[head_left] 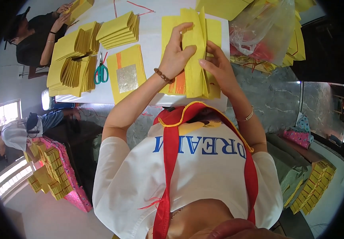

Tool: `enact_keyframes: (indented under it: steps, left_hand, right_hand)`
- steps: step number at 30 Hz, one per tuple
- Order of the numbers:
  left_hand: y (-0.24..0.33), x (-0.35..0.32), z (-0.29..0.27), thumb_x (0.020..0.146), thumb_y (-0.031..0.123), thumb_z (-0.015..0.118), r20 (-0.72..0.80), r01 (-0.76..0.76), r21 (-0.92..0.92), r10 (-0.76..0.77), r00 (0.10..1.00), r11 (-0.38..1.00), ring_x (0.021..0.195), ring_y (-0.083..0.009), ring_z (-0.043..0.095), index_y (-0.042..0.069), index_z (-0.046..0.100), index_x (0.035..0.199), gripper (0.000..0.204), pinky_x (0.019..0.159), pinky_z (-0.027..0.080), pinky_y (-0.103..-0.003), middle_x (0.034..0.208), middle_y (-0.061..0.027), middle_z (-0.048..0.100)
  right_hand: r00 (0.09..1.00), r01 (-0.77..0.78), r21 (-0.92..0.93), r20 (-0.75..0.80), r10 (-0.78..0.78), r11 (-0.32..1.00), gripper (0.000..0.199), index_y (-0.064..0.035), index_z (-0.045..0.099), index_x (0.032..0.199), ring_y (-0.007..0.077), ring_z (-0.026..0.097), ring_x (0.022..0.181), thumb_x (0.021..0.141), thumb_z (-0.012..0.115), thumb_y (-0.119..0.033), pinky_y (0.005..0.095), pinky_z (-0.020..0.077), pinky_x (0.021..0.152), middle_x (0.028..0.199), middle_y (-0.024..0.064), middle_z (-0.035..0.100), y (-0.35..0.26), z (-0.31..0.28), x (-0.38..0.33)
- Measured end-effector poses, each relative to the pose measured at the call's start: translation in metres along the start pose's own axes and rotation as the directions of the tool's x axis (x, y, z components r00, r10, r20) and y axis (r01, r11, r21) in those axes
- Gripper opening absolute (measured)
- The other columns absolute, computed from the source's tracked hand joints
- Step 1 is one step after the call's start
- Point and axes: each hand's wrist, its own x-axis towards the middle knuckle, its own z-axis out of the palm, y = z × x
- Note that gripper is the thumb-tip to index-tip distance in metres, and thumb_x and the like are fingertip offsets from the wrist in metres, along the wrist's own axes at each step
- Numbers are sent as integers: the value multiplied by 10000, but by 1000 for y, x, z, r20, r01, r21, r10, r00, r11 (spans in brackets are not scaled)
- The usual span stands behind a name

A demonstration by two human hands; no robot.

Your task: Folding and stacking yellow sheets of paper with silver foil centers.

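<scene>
Upright folds of yellow paper (194, 71) stand between my two hands, above flat yellow sheets (215, 32) on the table. My left hand (176, 53) presses the folds from the left, its thumb against the paper and its index finger bent around the upper part. On the other side, my right hand (219, 67) pinches the right-hand fold between thumb and fingers; some fingertips are hidden by the paper. Left of my left forearm lies a yellow paper stack (136, 59) with a silver square (128, 79) and an orange stripe. Teal-handled scissors (101, 71) rest beside it.
Folded yellow paper bundles (118, 31) fill the table's left side, with red strings (141, 7) near the far edge. A clear plastic bag (261, 30) lies over more yellow paper at right. A co-worker (34, 38) handles yellow paper at far left; another person (18, 131) is lower left.
</scene>
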Motion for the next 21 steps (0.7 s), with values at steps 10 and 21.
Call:
enact_keyframes:
  steps: [10,21]
  left_hand:
    - [-5,5,-5,802,260,651,97,51,192,-70,993,980,784,-80,544,1,600,950,302,708,442,-224,842,-39,612]
    - [-9,5,-9,840,150,613,138,104,94,-116,984,990,759,-73,562,11,558,1007,224,652,463,-213,875,-38,594]
  right_hand:
    - [1000,-11,-37,-15,10,999,631,4,281,1321,178,529,988,810,618,-146,297,434,852,1207,121,426,0,-1,2]
    - [1000,-7,-6,-16,7,1000,595,-25,311,1320,163,526,972,819,607,-150,284,424,852,1188,101,437,0,-2,1]
